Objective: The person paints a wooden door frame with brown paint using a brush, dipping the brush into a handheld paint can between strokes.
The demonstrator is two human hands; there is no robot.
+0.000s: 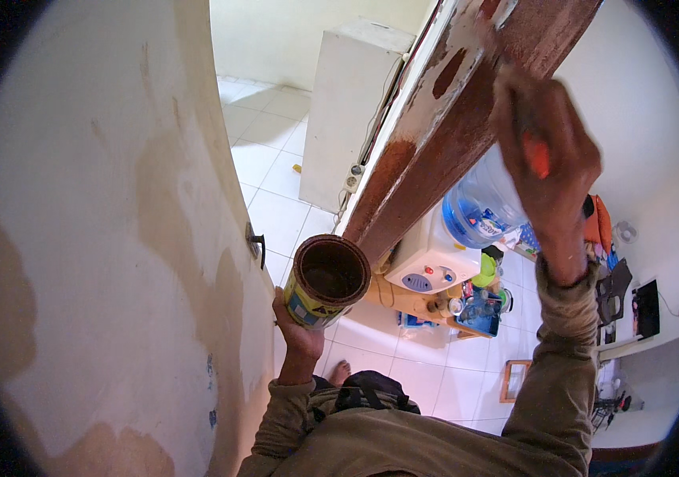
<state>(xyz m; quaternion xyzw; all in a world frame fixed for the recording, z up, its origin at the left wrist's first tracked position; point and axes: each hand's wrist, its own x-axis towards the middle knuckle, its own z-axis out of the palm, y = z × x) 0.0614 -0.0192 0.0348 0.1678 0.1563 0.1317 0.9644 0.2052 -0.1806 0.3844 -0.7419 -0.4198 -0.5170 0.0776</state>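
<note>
To the left of the left hand stands a pale door with a dark handle. The left hand is clamped on the lower side of an open paint can. The can appears rigid and likely has moderate weight, depending on its fill, which the dark interior does not reveal; the coated rim is probably slippery if wet, so the proper hold is low around the body. The can is cylindrical, with a yellow, blue and white label and brown paint staining its rim and inner wall. Between the hands and beyond them, a wooden frame runs diagonally; it is likely stiff and fixed. Its surface is reddish brown, with pale, uneven patches along one face. To the right, well apart from the left hand, the right hand is closed around a brush with an orange handle. The brush should be light, with a stiff handle and a softer working end; the handle is the correct grip point. Its far end is blurred at the frame, and contact cannot be confirmed. Below the right hand stand a clear blue bottle and a white water dispenser.
</note>
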